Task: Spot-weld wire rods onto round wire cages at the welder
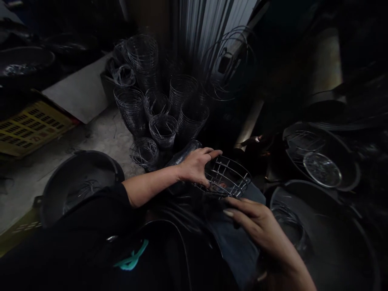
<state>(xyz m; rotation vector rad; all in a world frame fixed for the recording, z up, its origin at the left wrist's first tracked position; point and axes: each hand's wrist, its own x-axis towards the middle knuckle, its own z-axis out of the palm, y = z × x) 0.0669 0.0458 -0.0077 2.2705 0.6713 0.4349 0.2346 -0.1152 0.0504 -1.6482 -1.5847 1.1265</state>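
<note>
A round wire basket of bright metal rods sits tilted in front of me, above my lap. My left hand holds its left side, with fingers over the upper rim and the thumb lower down, toward me. On the near side, my right hand has its fingers stretched toward the basket's lower edge. Its fingertips are close to the rim, a little apart from one another; whether they touch the wire I cannot tell. Dark blue-grey cloth lies beneath the basket and hands.
Several stacks of wire baskets stand on the floor ahead. Dark basins flank me: one on the left, others on the right, with a round wire piece in one. A yellow crate stands far left. A pale metal bar slants behind.
</note>
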